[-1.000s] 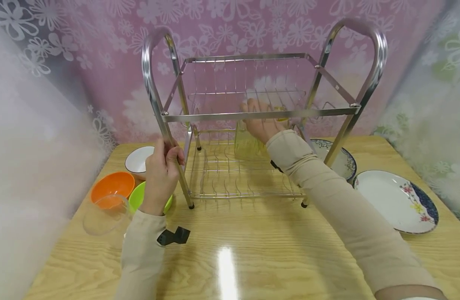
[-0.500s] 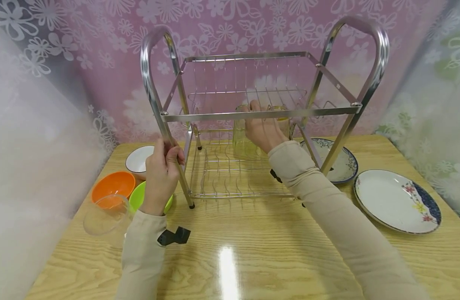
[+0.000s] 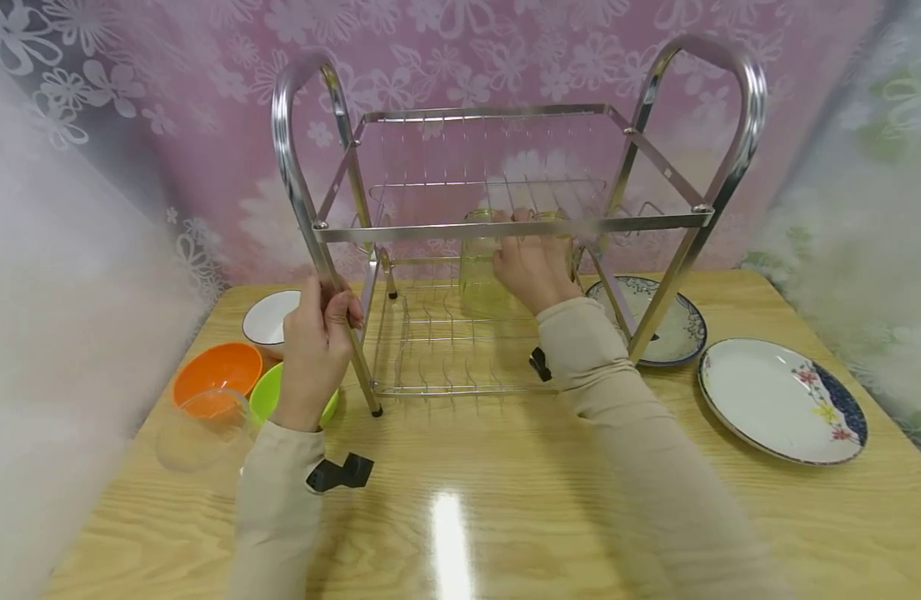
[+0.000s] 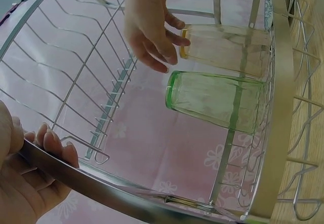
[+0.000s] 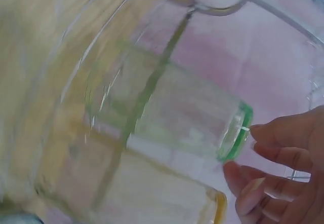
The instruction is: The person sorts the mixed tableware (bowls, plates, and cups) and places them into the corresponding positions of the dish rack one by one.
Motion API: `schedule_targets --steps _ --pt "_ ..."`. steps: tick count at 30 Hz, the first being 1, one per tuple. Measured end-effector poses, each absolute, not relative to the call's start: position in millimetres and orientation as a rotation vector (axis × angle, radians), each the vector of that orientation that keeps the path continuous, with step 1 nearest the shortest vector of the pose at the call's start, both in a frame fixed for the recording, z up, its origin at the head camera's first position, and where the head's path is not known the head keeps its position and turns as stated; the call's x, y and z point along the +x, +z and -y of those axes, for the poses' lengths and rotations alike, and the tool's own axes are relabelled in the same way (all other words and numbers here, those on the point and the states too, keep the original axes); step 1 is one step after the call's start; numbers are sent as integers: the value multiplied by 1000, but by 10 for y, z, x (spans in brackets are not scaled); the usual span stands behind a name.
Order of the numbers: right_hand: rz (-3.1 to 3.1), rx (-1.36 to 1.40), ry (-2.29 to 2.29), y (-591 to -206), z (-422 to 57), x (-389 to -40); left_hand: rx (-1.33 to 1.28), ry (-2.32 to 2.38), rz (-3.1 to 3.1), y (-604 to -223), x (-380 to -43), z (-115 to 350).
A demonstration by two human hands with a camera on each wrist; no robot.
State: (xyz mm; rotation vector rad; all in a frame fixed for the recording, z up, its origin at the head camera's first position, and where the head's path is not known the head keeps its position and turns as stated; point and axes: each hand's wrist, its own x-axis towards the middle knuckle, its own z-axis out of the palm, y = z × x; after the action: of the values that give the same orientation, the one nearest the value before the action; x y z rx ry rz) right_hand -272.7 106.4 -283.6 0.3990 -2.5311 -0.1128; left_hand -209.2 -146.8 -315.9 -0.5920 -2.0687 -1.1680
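Observation:
My left hand [image 3: 313, 350] grips the left front upright of a two-tier metal dish rack [image 3: 505, 227]. Reaching in under the upper tier, my right hand [image 3: 533, 267] has its fingers loosely bent and spread by the tops of two glasses. In the left wrist view, the green-tinted drinking glass [image 4: 217, 100] and the yellow-tinted drinking glass [image 4: 228, 49] stand side by side on the lower tier, thick coloured bases upward. Fingertips [image 5: 257, 128] of the right hand are close to the green base; whether they touch it I cannot tell. The upper bar partly hides this hand in the head view.
Left of the rack sit an orange bowl [image 3: 216, 371], a green bowl [image 3: 265, 392], a white bowl [image 3: 268, 318] and a clear glass vessel [image 3: 197, 442]. Two plates lie to the right: a floral one [image 3: 775, 400] and a blue-patterned one [image 3: 673, 333]. Patterned cloth hangs behind.
My right hand has drawn back from the top of the green glass and lowered slightly, its fingers loosening. My left hand keeps its grip on the upright. The head view has shifted a little.

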Motion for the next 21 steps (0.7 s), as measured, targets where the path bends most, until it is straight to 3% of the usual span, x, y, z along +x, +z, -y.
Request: schedule_targets --steps 1,9,21 --pt "2458 424 145 -2852 -1046 -2720 -588 -1165 2069 -3154 -2096 1474" --pt "2624 255 528 -2865 -913 -2531 -572 -1180 2097 -3181 -2049 1443" --pt "2467 339 1009 -3228 -1122 -1605 -569 -1234 2097 -3127 -2052 1481"
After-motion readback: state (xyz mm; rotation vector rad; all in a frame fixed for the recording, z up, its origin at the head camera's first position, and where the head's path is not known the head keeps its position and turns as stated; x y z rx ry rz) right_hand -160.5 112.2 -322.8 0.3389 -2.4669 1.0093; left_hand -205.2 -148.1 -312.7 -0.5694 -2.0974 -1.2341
